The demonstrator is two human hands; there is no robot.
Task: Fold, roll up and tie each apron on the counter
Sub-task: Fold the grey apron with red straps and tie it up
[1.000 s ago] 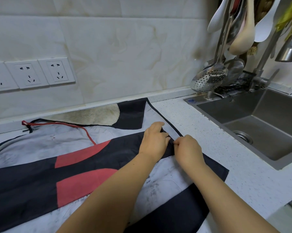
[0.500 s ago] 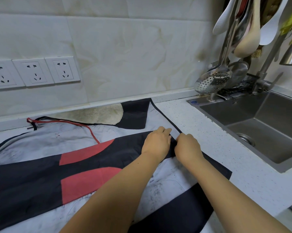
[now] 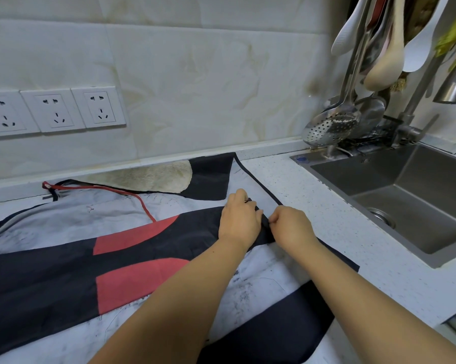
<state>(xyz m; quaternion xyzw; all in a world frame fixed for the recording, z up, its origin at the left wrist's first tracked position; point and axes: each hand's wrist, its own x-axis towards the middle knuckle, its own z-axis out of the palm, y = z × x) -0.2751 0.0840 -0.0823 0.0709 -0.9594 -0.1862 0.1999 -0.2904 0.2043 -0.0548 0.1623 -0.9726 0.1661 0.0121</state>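
Three wall sockets (image 3: 56,110) far left. Apron (image 3: 50,279), black, grey and red, spread flat on counter (image 3: 326,219), from left edge to short of sink. Red cord (image 3: 132,193) lies across its grey part. Left hand (image 3: 238,220), fingers curled, grips black band at apron's right end. Right hand (image 3: 291,227) just beside it, pinches same black edge where black tie (image 3: 258,183) arrives. Sink (image 3: 405,195) at right, slotted spoon (image 3: 332,127) hanging above.

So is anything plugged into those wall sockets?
No, the three wall sockets all show bare holes, with no plug or cable in any of them.
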